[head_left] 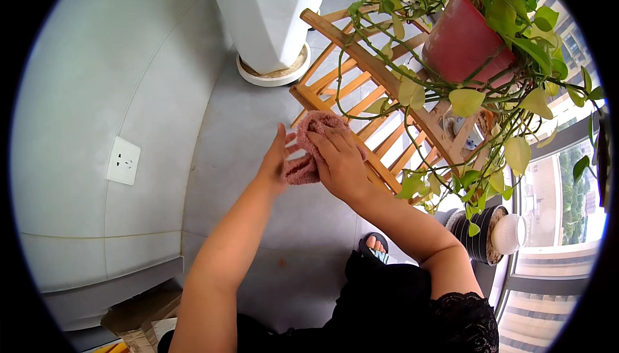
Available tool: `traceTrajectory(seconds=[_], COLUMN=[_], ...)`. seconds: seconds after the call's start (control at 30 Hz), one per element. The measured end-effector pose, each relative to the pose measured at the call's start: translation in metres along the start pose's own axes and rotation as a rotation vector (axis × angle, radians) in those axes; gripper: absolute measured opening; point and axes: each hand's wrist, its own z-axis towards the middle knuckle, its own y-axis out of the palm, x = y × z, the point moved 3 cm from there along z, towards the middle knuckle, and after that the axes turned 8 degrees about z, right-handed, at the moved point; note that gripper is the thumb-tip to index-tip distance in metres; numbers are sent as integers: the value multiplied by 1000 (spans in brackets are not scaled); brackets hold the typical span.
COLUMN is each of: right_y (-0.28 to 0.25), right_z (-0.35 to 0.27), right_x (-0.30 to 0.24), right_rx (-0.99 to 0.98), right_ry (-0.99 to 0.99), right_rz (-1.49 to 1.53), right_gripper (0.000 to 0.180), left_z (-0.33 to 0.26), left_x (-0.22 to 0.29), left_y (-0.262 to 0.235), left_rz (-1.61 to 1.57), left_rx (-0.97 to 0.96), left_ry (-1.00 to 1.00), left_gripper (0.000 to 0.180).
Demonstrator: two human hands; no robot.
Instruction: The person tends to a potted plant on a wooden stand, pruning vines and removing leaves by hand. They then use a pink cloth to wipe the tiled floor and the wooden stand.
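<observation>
A fluffy dusty-pink cloth [320, 121] is bunched up between my two hands in the middle of the view. My right hand [343, 163] lies over it from the right, its fingers bent onto the fabric. On the other side, my left hand [276, 161] has its thumb pointing up and its fingers apart, with the palm turned to the cloth. A lower fold of the cloth hides part of the left palm and seems to touch it. Just beyond the hands is the lower rail of a slatted wooden plant stand [380, 176].
A red pot [461, 47] with long trailing vines stands on the stand. Behind it, a tall white planter [264, 18] rests on a round saucer [274, 77]. A wall socket [124, 161] is at left, a cardboard box [145, 321] lower left. Striped pot [480, 234] and windows line the right.
</observation>
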Motion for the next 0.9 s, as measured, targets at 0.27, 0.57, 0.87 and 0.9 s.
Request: traceTrajectory(seconds=[0.27, 0.57, 0.87, 0.9], right_y=[-19, -63, -86, -98], right_z=[4, -1, -20, -23], right_x=[-4, 47, -29, -36], right_rx=[44, 663, -357, -454], right_ry=[-31, 544, 648, 563], right_rz=[279, 1132, 769, 766], right_gripper=[47, 30, 43, 43], left_z=[-20, -26, -35, -38], left_x=[65, 226, 202, 199], left_y=[27, 128, 126, 124], left_rz=[-4, 1833, 1937, 1938], left_rx=[18, 743, 519, 491], left_ry=[553, 1410, 1328, 1353], left_gripper=[25, 31, 33, 34])
